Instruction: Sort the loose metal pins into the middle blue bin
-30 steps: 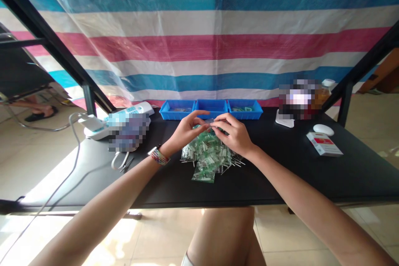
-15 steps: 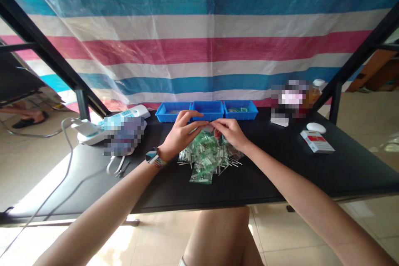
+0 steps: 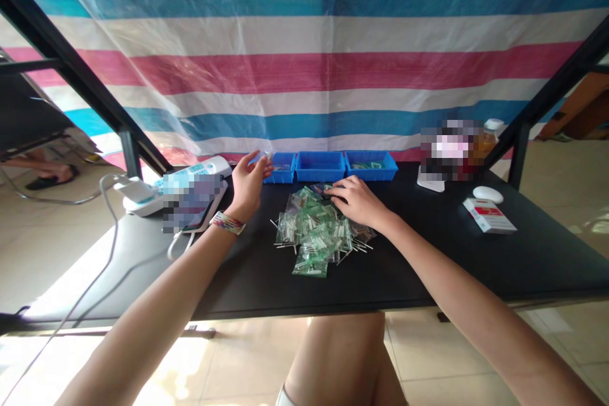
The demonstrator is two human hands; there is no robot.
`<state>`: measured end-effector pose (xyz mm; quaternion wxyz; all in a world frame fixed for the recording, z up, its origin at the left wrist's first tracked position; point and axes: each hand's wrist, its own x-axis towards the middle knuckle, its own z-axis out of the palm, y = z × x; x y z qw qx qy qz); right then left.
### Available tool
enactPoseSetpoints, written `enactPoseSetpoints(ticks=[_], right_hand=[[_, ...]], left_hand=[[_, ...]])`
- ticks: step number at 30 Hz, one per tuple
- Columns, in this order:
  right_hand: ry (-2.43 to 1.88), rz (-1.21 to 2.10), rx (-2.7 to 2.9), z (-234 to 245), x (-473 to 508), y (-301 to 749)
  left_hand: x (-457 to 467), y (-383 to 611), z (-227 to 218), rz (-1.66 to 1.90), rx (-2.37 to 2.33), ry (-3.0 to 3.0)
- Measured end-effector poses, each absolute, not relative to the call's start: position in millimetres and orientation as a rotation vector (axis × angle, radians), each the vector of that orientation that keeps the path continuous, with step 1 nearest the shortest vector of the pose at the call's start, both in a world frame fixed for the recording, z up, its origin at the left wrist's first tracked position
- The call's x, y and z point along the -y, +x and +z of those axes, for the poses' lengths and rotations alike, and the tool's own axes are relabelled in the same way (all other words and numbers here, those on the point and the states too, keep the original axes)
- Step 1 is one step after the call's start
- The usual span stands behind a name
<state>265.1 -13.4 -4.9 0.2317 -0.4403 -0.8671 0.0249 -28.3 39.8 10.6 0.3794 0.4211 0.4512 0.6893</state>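
My left hand [image 3: 250, 184] is raised at the left blue bin [image 3: 284, 173], its fingers pinched on a small clear plastic bag [image 3: 269, 157] over that bin. My right hand [image 3: 356, 200] reaches onto the far right side of a pile of small green and clear plastic bags [image 3: 314, 231], fingers apart and touching the bags. Thin white sticks poke out around the pile's edges. What lies under the right fingertips is partly hidden. Beyond the pile stand the middle blue bin [image 3: 320, 168] and the right blue bin [image 3: 370, 168], which has a few green bags in it.
A power strip [image 3: 209, 168] and a blurred phone [image 3: 204, 206] with a white cable lie at the left. At the right are a red-and-white box [image 3: 490, 216], a white oval object [image 3: 488, 195] and a bottle [image 3: 492, 133]. Striped sheeting [image 3: 304, 70] hangs behind the black table [image 3: 419, 273].
My hands were together above the pile and have come apart. The left moved to the left bin with a small clear bag; the right went down onto the pile.
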Motion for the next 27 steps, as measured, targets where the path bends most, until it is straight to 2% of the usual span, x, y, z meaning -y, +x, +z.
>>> enactPoseSetpoints(ticks=[8,12,15,17,20,23,27], right_hand=[[-1.21,-0.044,2.353,-7,10,264],[-1.174,-0.163,2.313,-2,12,262],[-1.178,-0.133,2.154,2,13,261],[-1.154,0.005,2.009,4,13,261],[-1.06,0.381,1.775,6,12,258],[-0.961,0.754,1.586,8,12,253],[-0.914,1.021,1.486,10,15,245]], left_hand=[[-31,-24,17,1.684,-1.024,1.037],[-27,-21,15,1.653,-1.079,1.2],[-23,-17,13,1.664,-1.129,1.425],[-16,-12,14,1.653,-1.157,1.69],[-1,-4,19,1.562,-1.138,2.233],[14,3,27,1.336,-0.994,2.733],[24,8,31,1.219,-0.865,2.962]])
